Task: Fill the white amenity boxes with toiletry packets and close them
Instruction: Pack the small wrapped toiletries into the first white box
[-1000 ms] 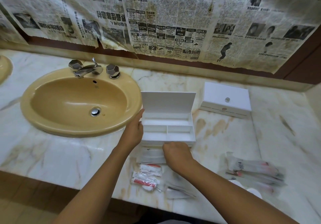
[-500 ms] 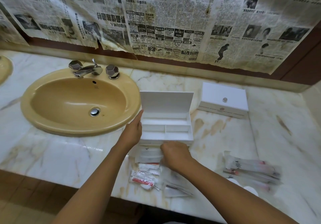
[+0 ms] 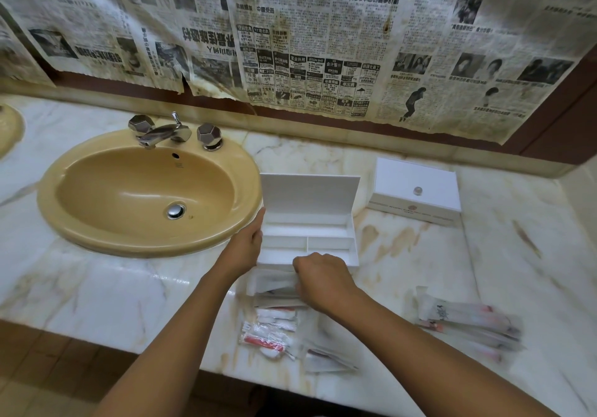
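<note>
An open white amenity box [image 3: 310, 219] stands on the marble counter with its lid upright and its divided compartments empty. My left hand [image 3: 244, 248] rests flat against the box's left side. My right hand [image 3: 318, 279] is in front of the box, fingers curled over a flat clear packet [image 3: 273, 282] on top of a pile of toiletry packets [image 3: 271, 326]. Whether the fingers grip that packet is hidden. A second white box [image 3: 416, 190] with its lid down sits at the back right.
A yellow sink [image 3: 97, 229] with a chrome tap [image 3: 164, 132] lies left of the open box. More long packets [image 3: 468, 323] lie at the right near the counter's front edge. Newspaper [image 3: 323, 44] covers the wall behind.
My right hand has shifted slightly left over the packet pile in front of the box. The left hand stays against the box's side.
</note>
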Available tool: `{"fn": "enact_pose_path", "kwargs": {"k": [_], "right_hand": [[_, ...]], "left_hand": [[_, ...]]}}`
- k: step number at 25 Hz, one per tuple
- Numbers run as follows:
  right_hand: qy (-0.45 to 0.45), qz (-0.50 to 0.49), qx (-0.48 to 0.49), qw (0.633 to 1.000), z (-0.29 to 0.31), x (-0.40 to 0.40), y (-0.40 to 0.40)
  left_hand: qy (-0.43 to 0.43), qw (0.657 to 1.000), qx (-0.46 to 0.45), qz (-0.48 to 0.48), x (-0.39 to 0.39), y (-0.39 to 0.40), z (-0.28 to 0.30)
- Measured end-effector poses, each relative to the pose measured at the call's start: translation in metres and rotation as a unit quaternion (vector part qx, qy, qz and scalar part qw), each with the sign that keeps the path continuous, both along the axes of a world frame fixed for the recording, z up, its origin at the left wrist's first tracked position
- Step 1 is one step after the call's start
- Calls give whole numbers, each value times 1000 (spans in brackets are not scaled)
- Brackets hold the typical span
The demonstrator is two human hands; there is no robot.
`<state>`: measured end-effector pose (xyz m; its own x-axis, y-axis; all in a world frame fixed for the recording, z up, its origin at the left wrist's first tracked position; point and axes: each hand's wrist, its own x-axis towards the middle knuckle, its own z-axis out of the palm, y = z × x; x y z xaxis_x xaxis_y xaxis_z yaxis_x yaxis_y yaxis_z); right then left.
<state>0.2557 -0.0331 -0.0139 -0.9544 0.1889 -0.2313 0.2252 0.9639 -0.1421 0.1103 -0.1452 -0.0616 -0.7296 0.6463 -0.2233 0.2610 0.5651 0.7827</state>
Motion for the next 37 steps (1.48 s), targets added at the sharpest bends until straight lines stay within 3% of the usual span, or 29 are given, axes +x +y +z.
{"fn": "enact_pose_path", "kwargs": {"k": [5,9,16,30,37], "right_hand": [[35,-12,22,999,32,-13,14],[88,-50,30,994,49,-31,32],[55,-75,35,995,32,-68,51],[-56,66,109,990,19,-93,58],[-83,122,115,982,9,-95,59]], "left_hand": [[-51,999,7,5,-1,-3,8],[-153,986,56,25,1,-4,12],[-77,996,21,40,0,-2,-2],[-133,987,32,79,-2,-4,-14],[-111,990,51,63,-2,-5,-17]]}}
